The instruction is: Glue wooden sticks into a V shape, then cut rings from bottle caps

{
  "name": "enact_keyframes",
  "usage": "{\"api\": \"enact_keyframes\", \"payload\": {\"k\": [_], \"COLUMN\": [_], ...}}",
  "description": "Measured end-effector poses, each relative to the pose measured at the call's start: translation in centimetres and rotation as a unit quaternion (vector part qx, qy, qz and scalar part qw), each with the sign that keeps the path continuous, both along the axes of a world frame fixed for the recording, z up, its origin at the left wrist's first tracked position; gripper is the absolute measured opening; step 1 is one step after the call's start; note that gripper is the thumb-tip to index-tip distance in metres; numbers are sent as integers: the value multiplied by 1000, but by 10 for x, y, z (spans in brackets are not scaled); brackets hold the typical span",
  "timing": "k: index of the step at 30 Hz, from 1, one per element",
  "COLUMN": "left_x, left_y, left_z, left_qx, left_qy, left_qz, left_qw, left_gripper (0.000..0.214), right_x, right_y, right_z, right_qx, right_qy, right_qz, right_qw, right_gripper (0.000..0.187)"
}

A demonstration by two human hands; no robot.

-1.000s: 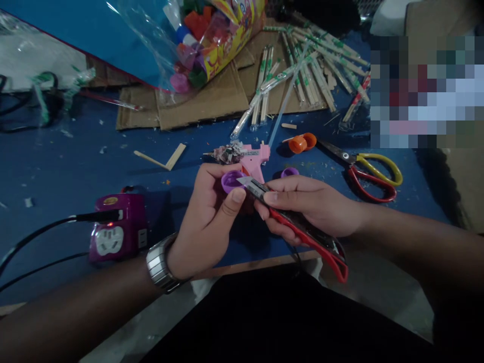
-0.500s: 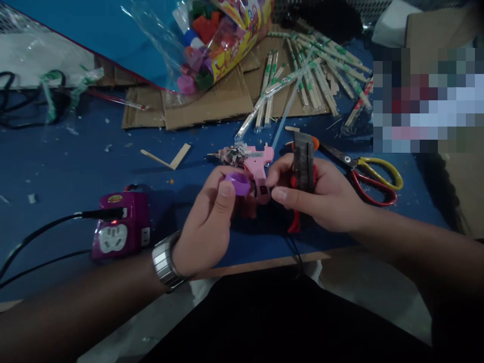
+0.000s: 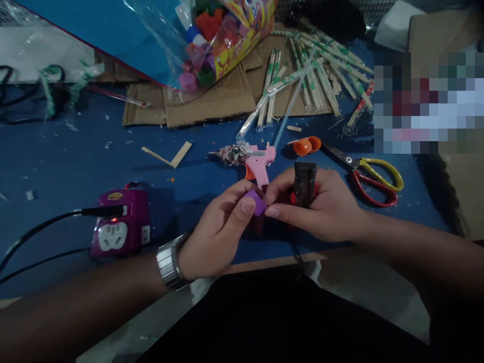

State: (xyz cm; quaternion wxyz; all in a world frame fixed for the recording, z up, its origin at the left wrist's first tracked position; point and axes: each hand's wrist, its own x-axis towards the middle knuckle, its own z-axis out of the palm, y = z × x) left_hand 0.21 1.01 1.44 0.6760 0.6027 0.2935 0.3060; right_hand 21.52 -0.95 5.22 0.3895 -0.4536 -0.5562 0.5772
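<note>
My left hand (image 3: 221, 224) pinches a small purple plastic cap (image 3: 255, 202) between thumb and fingers. Thumb and forefinger of my right hand (image 3: 317, 204) meet the cap's right edge. Held against that right palm is a dark grey, blocky object (image 3: 304, 182) with red parts; its kind is unclear. Just beyond the hands lies a pink hot glue gun (image 3: 260, 164), its nozzle pointing left and clogged with scraps. Orange plastic caps (image 3: 307, 145) rest on the table behind my right hand. Scissors (image 3: 353, 164) with one yellow and one red handle lie to its right.
At left sits a purple power socket block (image 3: 120, 222) with a black plug in it. A bag of colourful plastic caps (image 3: 223, 45) stands on cardboard (image 3: 207, 103) at the back. Wrapped chopsticks (image 3: 313, 80) lie beside it, and a bent wooden stick (image 3: 177, 157) nearer.
My left hand has moved right and turned the purple cap, bringing it against my right fingertips. The dark object has dropped lower with my right hand, uncovering the orange caps.
</note>
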Motion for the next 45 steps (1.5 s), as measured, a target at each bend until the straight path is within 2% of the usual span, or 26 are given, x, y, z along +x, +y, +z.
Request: {"api": "enact_keyframes", "payload": {"k": [2,6,13,17,21,24,30,35,41,45], "left_x": [0,0,1,1,-1,-1,-2,-3,-1,-2], "left_y": [0,-1,-2,-3,-4,-4,-3,-2,-1,1], "left_z": [0,0,3,3,3,3,5,7,6,5], "left_qx": [17,5,14,66,123,106,108,107,135,171], "left_qy": [10,24,36,74,45,39,27,18,7,27], "left_qz": [-6,-19,-36,-30,-55,-82,-74,-106,-102,-94], "left_qw": [1000,1000,999,995,990,990,991,989,986,980], "left_gripper": [51,49,47,46,46,40,42,53,53,49], "right_x": [1,3,1,-1,-2,-1,1,2,7,8], "right_y": [-2,-4,-5,-6,-6,-4,-1,-1,4,4], "right_z": [-1,-5,-9,-10,-9,-8,-6,-10,-7,-3], "right_qx": [10,56,150,184,194,211,269,305,347,298], "right_qy": [-17,-51,-100,-116,-143,-157,-179,-159,-122,-100], "right_qz": [1,-8,20,25,33,40,42,24,94,70], "right_qw": [1000,997,983,976,970,964,945,939,925,947], "right_gripper": [18,21,12,11,15,12,6,3,12,7]}}
